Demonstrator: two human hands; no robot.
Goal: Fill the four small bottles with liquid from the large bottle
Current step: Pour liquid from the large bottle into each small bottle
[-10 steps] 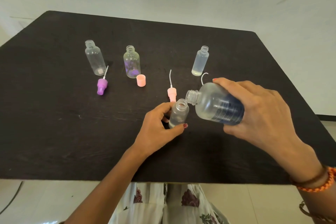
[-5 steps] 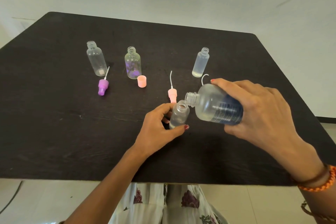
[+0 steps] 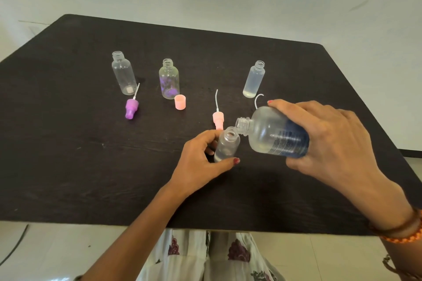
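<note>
Right hand (image 3: 331,141) fingers wrapped round tilted large bottle (image 3: 274,134), likely light, squeezable plastic. Left hand (image 3: 201,162) thumb and fingers pinch small bottle (image 3: 227,145) at body; tips easily.

Near table (image 3: 68,178) edge bare; pink pump cap (image 3: 218,118) touching behind held small bottle (image 3: 226,145).

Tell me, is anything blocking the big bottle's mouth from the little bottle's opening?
Nothing visible blocks it. The big bottle, tilted in the right hand, has its open mouth right at the rim of the uncapped little bottle held by the left hand.
</note>
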